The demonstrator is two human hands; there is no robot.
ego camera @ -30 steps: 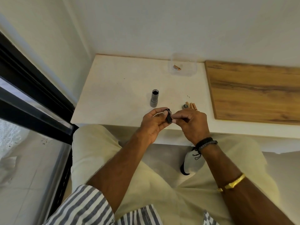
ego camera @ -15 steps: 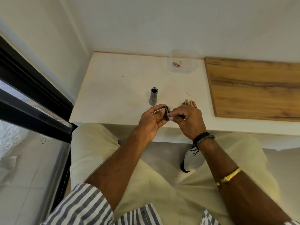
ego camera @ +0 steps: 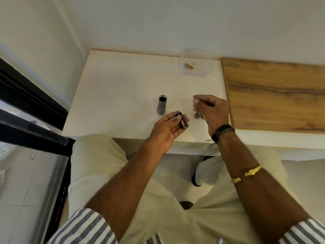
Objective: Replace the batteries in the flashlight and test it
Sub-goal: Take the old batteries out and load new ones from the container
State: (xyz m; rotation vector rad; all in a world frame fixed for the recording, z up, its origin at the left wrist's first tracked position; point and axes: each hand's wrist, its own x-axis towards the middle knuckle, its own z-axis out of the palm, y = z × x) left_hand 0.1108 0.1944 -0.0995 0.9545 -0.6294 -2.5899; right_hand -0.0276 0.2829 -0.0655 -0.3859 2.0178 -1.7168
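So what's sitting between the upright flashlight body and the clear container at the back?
Nothing: the head view shows only bare white tabletop between the flashlight body and the clear container.

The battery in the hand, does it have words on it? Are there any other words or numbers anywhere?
No text can be read.
Battery holder in the left hand: the battery's label is too small and blurred.
Battery in the clear tub: too small.
Flashlight body: no marking visible.
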